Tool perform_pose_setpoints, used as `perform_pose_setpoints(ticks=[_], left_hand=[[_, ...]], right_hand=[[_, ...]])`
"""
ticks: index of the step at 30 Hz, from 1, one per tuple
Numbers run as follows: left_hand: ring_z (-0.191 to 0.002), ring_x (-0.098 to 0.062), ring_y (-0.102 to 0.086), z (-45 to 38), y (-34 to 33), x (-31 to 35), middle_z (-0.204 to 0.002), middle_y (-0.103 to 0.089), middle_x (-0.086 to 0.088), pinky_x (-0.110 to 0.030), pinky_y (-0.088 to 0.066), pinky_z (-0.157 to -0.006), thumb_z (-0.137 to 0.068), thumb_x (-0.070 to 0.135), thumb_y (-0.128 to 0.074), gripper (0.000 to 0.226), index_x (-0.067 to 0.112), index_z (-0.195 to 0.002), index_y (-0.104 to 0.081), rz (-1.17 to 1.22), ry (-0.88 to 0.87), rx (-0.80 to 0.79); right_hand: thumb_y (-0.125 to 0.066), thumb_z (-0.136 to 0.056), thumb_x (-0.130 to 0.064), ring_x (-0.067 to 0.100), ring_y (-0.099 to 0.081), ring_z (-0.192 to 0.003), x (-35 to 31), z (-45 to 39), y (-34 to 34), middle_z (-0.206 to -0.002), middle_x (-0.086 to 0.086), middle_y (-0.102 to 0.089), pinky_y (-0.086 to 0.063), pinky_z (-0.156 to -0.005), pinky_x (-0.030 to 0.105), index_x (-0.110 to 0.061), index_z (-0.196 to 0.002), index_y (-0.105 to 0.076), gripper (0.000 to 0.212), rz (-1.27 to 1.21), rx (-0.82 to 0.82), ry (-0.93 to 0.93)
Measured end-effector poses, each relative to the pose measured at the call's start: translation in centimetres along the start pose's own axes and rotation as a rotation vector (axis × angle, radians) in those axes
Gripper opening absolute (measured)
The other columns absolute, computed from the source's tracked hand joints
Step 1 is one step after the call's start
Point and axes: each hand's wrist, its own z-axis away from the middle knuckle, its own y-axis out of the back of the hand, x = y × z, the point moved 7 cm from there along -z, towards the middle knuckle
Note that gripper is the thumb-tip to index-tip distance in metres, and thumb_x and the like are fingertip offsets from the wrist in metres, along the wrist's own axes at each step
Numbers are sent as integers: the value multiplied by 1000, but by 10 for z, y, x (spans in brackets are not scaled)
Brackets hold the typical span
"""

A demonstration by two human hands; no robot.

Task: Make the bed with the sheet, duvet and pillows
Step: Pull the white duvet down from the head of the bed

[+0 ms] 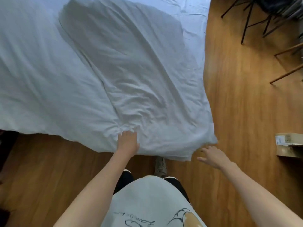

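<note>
A white duvet (124, 76) lies rumpled across the bed, its near edge hanging over the foot of the bed toward me. Beneath it a white sheet (191, 15) shows at the far right of the mattress. My left hand (127, 141) grips a bunched fold at the duvet's near edge, fingers dug into the cloth. My right hand (213, 157) hovers with fingers spread just off the duvet's near right corner (205, 145), holding nothing. No pillows are in view.
Wooden floor (237, 95) runs along the bed's right side and in front of it. Dark chair legs (249, 22) stand at the upper right, a cardboard box (288, 145) at the right edge. A shoe (159, 166) lies by my feet.
</note>
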Motion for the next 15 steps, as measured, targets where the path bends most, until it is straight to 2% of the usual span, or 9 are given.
perform_pose_setpoints(ticks=[3,7,11,15], left_hand=[[-133,-29,-34,9,-3,15,-145,-37,-12,-41,-22,-111,-97,38,-42,53,15,-143,-31,26,30,9],[-127,-29,-40,20,-7,20,-140,-43,-12,-39,-27,-107,-97,36,-41,49,16,-141,-36,78,41,59],[-126,-29,-40,34,-19,13,-139,-43,-11,-37,-30,-105,-98,36,-39,47,15,-141,-36,131,53,23],[-126,-27,-41,49,-35,-1,-135,-46,-10,-36,-30,-105,-98,35,-42,45,15,-137,-40,177,86,28]], right_hand=[[-44,-94,-56,26,-50,-118,-19,-7,-12,-129,7,-55,-45,-90,37,-24,-135,-48,53,-155,-42,49],[-46,-93,-53,22,-54,-118,-51,-15,-21,-134,1,-55,-46,-94,34,-24,-132,-51,49,-324,-22,111],[-45,-95,-48,23,-55,-111,-83,-16,-14,-124,4,-60,-45,-85,31,-21,-130,-53,45,-281,63,186],[-44,-97,-45,23,-54,-110,-108,-19,-18,-123,6,-59,-47,-88,34,-18,-128,-54,42,-257,73,244]])
